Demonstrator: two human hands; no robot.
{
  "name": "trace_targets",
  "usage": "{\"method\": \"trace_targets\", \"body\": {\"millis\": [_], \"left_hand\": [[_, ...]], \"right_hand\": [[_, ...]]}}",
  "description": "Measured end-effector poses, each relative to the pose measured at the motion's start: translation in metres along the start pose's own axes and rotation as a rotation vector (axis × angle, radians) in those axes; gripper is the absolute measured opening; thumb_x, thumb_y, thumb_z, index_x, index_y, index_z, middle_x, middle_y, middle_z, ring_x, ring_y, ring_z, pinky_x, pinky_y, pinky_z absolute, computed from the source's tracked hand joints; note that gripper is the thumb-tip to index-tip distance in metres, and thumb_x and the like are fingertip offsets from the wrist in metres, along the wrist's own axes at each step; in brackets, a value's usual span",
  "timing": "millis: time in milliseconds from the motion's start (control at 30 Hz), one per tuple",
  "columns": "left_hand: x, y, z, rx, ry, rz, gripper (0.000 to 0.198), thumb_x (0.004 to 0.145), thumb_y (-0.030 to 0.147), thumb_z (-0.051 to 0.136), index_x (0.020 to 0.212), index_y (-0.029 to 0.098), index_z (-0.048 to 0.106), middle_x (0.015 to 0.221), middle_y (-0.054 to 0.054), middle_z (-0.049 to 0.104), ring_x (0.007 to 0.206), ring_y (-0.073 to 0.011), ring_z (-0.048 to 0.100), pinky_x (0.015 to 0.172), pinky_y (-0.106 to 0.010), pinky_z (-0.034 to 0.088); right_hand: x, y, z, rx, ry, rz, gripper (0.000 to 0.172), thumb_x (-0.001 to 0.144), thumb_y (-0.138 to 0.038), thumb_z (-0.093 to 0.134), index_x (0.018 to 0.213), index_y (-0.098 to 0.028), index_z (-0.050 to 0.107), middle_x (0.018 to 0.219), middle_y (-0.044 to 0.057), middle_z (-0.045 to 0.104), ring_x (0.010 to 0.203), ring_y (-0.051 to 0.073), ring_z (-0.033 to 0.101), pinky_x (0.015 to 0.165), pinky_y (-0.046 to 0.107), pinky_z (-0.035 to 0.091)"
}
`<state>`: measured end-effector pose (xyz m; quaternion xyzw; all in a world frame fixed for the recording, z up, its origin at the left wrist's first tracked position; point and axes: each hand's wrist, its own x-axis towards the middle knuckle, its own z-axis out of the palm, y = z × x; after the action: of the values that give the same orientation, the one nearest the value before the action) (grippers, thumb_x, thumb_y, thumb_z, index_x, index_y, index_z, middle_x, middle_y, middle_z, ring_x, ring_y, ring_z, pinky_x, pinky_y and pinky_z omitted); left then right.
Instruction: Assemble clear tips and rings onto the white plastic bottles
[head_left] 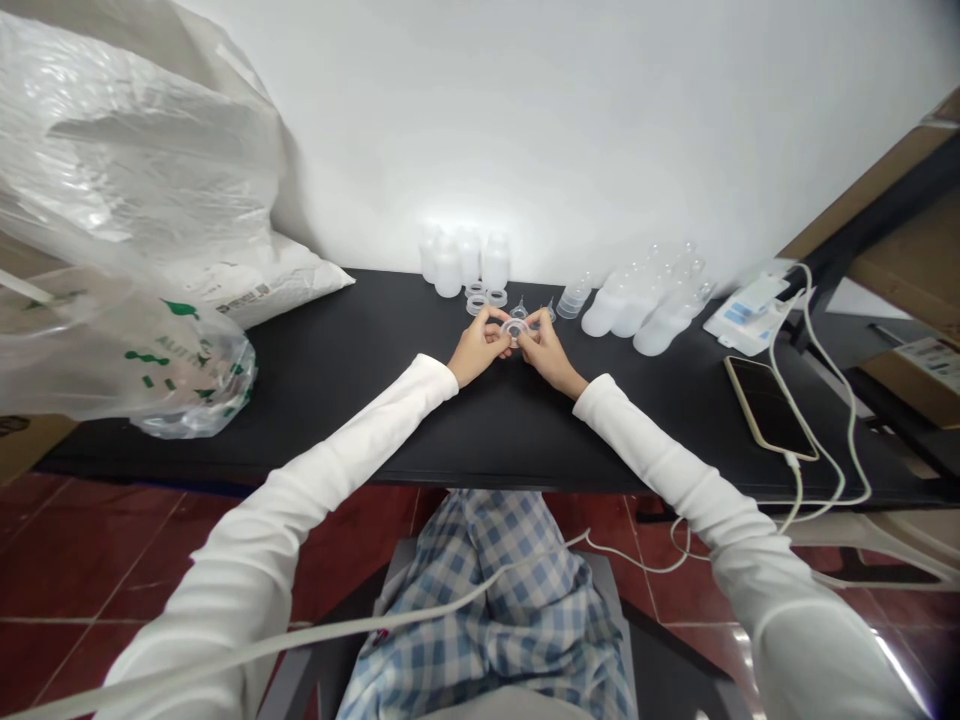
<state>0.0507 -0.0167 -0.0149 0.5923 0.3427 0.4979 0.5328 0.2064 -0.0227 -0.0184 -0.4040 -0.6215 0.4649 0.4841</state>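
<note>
Between my two hands is a translucent ring-shaped bottle collar (515, 327), held just above the black table. My left hand (481, 347) pinches its left side, and my right hand (545, 350) pinches its right side. Whether a nipple sits inside the ring is too small to tell. Just beyond my fingers lie clear nipples (519, 311) with thin tips. Several similar collars (477, 303) rest to the left of them. Behind these, several frosted white bottles (448, 268) stand upright against the wall.
A stack of clear caps (574, 297) and several bottles lying down (654, 325) are on the right. Farther right are a phone (770, 405) with cables and a white power strip (748, 315). Large plastic bags (187, 340) fill the table's left end. A cable crosses my lap.
</note>
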Motion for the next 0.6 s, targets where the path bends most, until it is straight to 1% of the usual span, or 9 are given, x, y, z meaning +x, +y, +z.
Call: {"method": "trace_targets", "body": {"millis": [133, 267, 467, 600], "left_hand": [[0.0026, -0.0050, -0.0008, -0.044, 0.013, 0.005, 0.029, 0.082, 0.021, 0.073, 0.098, 0.019, 0.049, 0.070, 0.005, 0.068, 0.061, -0.0084, 0.067, 0.062, -0.020, 0.052], [0.0038, -0.0092, -0.0013, -0.083, -0.013, 0.039, 0.033, 0.080, 0.021, 0.077, 0.098, 0.019, 0.049, 0.076, 0.004, 0.070, 0.068, -0.0088, 0.068, 0.068, -0.022, 0.054], [0.0033, -0.0069, -0.0012, -0.056, 0.002, 0.020, 0.033, 0.076, 0.015, 0.076, 0.094, 0.019, 0.049, 0.070, 0.006, 0.067, 0.057, -0.0064, 0.062, 0.059, -0.018, 0.048], [0.0016, -0.0017, 0.0018, -0.059, -0.008, 0.011, 0.031, 0.076, 0.012, 0.074, 0.092, 0.020, 0.048, 0.065, 0.008, 0.065, 0.052, -0.0051, 0.058, 0.055, -0.016, 0.045]], "right_hand": [[-0.0019, -0.0060, 0.0015, 0.015, -0.058, -0.047, 0.046, 0.084, -0.055, 0.066, 0.097, -0.027, 0.032, 0.064, -0.010, 0.052, 0.056, 0.009, 0.054, 0.047, 0.017, 0.033], [-0.0029, -0.0076, 0.0022, -0.027, -0.037, -0.071, 0.043, 0.086, -0.052, 0.064, 0.099, -0.026, 0.032, 0.068, -0.008, 0.058, 0.061, 0.011, 0.060, 0.049, 0.019, 0.037], [-0.0018, -0.0029, 0.0033, -0.099, -0.001, -0.086, 0.039, 0.087, -0.047, 0.062, 0.096, -0.026, 0.031, 0.068, -0.008, 0.059, 0.061, 0.013, 0.064, 0.053, 0.023, 0.044], [-0.0022, -0.0028, 0.0045, -0.147, 0.036, -0.096, 0.037, 0.087, -0.045, 0.061, 0.093, -0.027, 0.030, 0.066, -0.008, 0.056, 0.058, 0.013, 0.062, 0.050, 0.023, 0.042]]}}
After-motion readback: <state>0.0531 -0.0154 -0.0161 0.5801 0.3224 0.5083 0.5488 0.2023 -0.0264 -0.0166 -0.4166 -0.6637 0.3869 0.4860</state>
